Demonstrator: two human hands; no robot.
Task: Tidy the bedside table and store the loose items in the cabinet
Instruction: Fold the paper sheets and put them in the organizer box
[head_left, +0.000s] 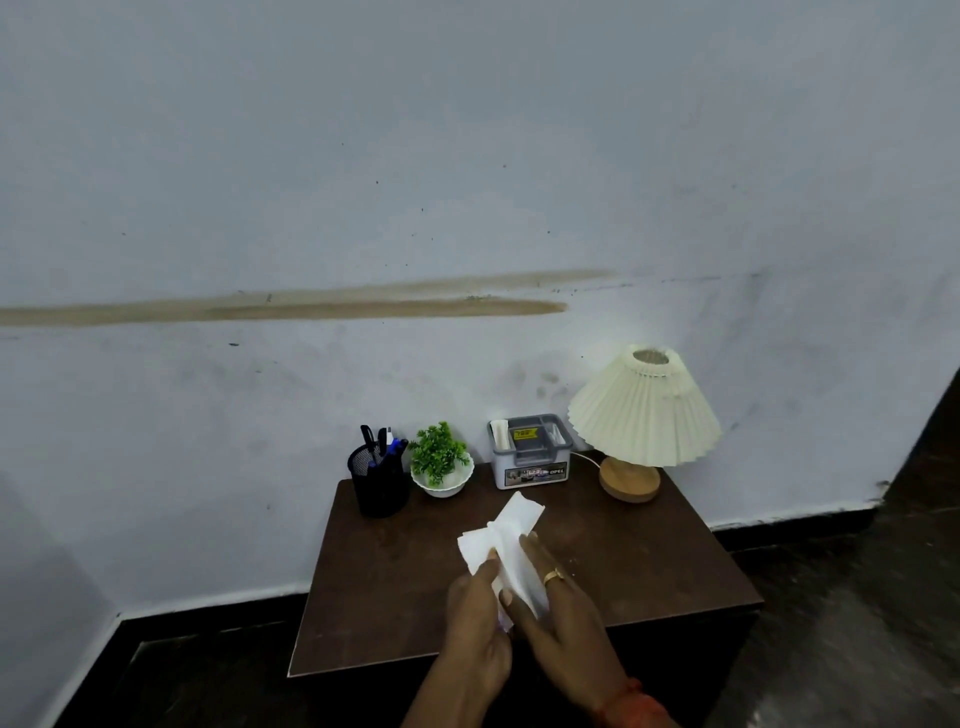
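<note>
**Stained wall (467, 156), dark tabletop (649, 561): tissue (511, 535) held in both hands**

The tissue is above the tabletop, left of the lamp (644, 410) and nearer the person. The left hand (475, 623) pinches one fold; the right hand (563, 618) sandwiches another between thumb and fingers, so each grip is closed on paper, probably to fold it small for storing. Further left of the lamp, by the wall, stand box (530, 452), plant (440, 460) and pen cup (379, 483).

A person's left grip (478, 618) and right grip (563, 613) hold a crumpled white tissue (506, 538) above a dark tabletop (654, 561). At its back stand a mesh pen holder (379, 486), potted plant (439, 457), grey organiser box (530, 460) and pleated lamp (644, 410).
</note>
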